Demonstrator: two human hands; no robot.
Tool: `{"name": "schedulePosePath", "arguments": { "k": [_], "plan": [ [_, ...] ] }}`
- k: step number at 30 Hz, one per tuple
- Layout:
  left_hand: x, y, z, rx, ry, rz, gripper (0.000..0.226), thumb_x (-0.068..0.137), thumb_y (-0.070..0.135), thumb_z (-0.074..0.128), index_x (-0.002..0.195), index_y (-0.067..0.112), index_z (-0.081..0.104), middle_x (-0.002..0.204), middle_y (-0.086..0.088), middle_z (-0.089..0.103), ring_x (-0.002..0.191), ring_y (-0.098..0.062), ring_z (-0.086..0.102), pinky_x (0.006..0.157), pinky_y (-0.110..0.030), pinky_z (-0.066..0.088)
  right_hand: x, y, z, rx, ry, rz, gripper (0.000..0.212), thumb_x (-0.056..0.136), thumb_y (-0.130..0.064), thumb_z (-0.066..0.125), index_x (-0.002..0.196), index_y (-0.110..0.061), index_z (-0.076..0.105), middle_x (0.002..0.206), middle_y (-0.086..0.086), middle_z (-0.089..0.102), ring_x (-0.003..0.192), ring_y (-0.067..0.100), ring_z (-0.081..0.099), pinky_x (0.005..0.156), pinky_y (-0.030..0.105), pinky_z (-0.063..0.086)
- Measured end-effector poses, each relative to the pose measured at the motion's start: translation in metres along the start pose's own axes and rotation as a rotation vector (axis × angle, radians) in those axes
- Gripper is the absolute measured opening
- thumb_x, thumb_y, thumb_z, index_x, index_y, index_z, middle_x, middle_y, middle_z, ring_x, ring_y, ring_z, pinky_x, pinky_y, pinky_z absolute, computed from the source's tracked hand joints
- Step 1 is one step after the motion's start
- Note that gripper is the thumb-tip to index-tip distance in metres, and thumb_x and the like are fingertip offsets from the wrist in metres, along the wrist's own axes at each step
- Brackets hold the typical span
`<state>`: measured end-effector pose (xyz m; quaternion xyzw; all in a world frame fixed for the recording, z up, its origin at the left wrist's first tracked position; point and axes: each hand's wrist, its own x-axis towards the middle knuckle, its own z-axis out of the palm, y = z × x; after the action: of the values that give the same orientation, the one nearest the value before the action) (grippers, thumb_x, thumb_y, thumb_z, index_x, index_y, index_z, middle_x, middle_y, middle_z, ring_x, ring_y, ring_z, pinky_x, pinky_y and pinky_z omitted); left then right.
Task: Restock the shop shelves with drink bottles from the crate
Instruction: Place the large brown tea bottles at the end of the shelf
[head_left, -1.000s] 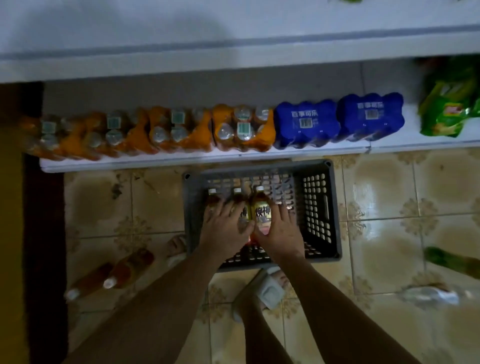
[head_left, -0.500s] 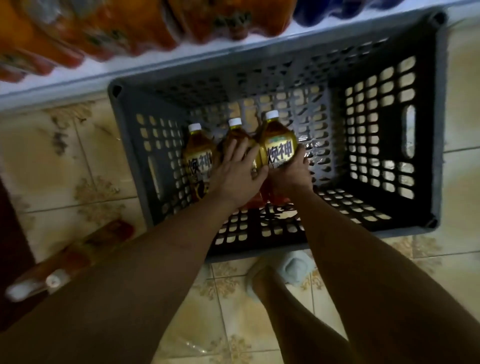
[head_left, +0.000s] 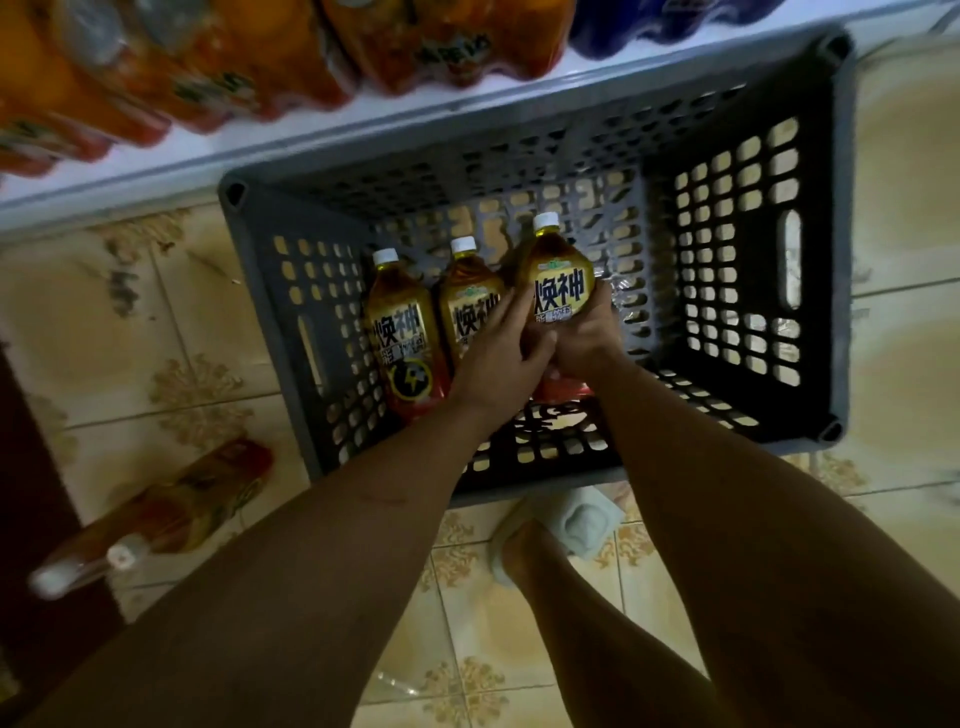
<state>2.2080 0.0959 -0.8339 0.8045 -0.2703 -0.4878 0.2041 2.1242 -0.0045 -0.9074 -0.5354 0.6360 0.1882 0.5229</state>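
crate: three bottles left | right hand grips one bottle | left hand on middle bottle | none shelved yet

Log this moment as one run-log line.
stage: picking | left hand: on middle bottle | right hand: holds right bottle | crate: three bottles

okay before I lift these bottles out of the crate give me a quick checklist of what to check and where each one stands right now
1. Right hand wrapped round the right bottle: ok.
2. Left hand on the middle bottle: fingers lie across it, full grip cannot tell.
3. Caps on all three bottles: ok, white caps in place.
4. Left bottle free to stay behind: ok, no hand on it.
5. Way out of the crate: ok, open top.
6. Room on the shelf: not ok here, the orange packs fill the visible part.
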Motion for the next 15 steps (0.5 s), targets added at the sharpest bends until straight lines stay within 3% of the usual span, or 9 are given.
{"name": "schedulePosePath", "arguments": {
  "k": [2, 3, 5, 7, 9, 13, 15],
  "plan": [
    [-0.009, 0.012, -0.005, -0.224, -0.026, -0.094, 0.070, 0.101, 0.044, 0.050, 0.159, 0.031, 0.014, 0.165, 0.001, 0.023, 0.148, -0.019, 0.027, 0.116, -0.031, 0.027, -0.023, -0.014, -0.010, 0.040, 0.001, 0.010, 0.096, 0.035, -0.055, 0.084, 0.114, -0.043, 0.030, 0.122, 0.010, 0.055, 0.105, 0.037, 0.064, 0.082, 0.058, 0.058],
    [-0.014, 0.020, -0.010, -0.324, -0.048, -0.175, 0.072, 0.099, 0.049, 0.052, 0.159, 0.033, 0.015, 0.164, 0.000, 0.026, 0.147, -0.020, 0.030, 0.116, -0.033, 0.027, -0.038, -0.022, -0.017, 0.043, 0.005, 0.012, 0.094, 0.043, -0.051, 0.086, 0.117, -0.041, 0.030, 0.126, 0.011, 0.053, 0.111, 0.036, 0.061, 0.086, 0.057, 0.057],
    [-0.021, 0.037, -0.018, -0.475, -0.100, -0.344, 0.071, 0.094, 0.062, 0.051, 0.155, 0.038, 0.024, 0.157, -0.002, 0.039, 0.140, -0.027, 0.042, 0.115, -0.044, 0.034, -0.061, -0.033, -0.028, 0.051, -0.001, -0.023, 0.086, 0.058, -0.044, 0.084, 0.126, -0.036, 0.031, 0.130, 0.010, 0.050, 0.118, 0.033, 0.055, 0.093, 0.053, 0.055],
    [-0.031, 0.058, -0.029, -0.592, -0.137, -0.490, 0.075, 0.083, 0.076, 0.052, 0.148, 0.041, 0.036, 0.147, -0.005, 0.051, 0.127, -0.033, 0.055, 0.103, -0.054, 0.046, -0.085, -0.043, -0.040, 0.112, -0.009, -0.054, 0.091, 0.051, -0.052, 0.081, 0.126, -0.039, 0.032, 0.130, 0.008, 0.051, 0.118, 0.031, 0.054, 0.094, 0.053, 0.054],
    [-0.042, 0.076, -0.041, -0.734, -0.166, -0.632, 0.094, 0.065, 0.087, 0.058, 0.144, 0.038, 0.042, 0.143, -0.006, 0.052, 0.122, -0.035, 0.056, 0.097, -0.059, 0.048, -0.110, -0.048, -0.048, 0.158, -0.012, -0.087, 0.090, 0.047, -0.056, 0.082, 0.121, -0.042, 0.033, 0.130, 0.007, 0.051, 0.117, 0.030, 0.056, 0.093, 0.053, 0.055],
    [-0.079, 0.109, -0.074, -0.921, -0.273, -0.744, 0.087, 0.071, 0.077, 0.066, 0.135, 0.020, 0.050, 0.130, -0.011, 0.058, 0.120, -0.033, 0.056, 0.102, -0.054, 0.046, -0.170, -0.061, -0.063, 0.184, 0.027, -0.171, 0.096, 0.046, -0.064, 0.086, 0.123, -0.039, 0.036, 0.124, 0.002, 0.057, 0.113, 0.025, 0.060, 0.094, 0.052, 0.054],
    [-0.105, 0.129, -0.094, -0.937, -0.321, -0.736, 0.075, 0.075, 0.074, 0.065, 0.124, 0.018, 0.056, 0.119, -0.011, 0.063, 0.109, -0.029, 0.062, 0.087, -0.046, 0.053, -0.198, -0.063, -0.070, 0.198, 0.034, -0.221, 0.101, 0.045, -0.062, 0.088, 0.128, -0.036, 0.035, 0.124, 0.003, 0.058, 0.115, 0.026, 0.060, 0.095, 0.053, 0.053]
  ]
}}
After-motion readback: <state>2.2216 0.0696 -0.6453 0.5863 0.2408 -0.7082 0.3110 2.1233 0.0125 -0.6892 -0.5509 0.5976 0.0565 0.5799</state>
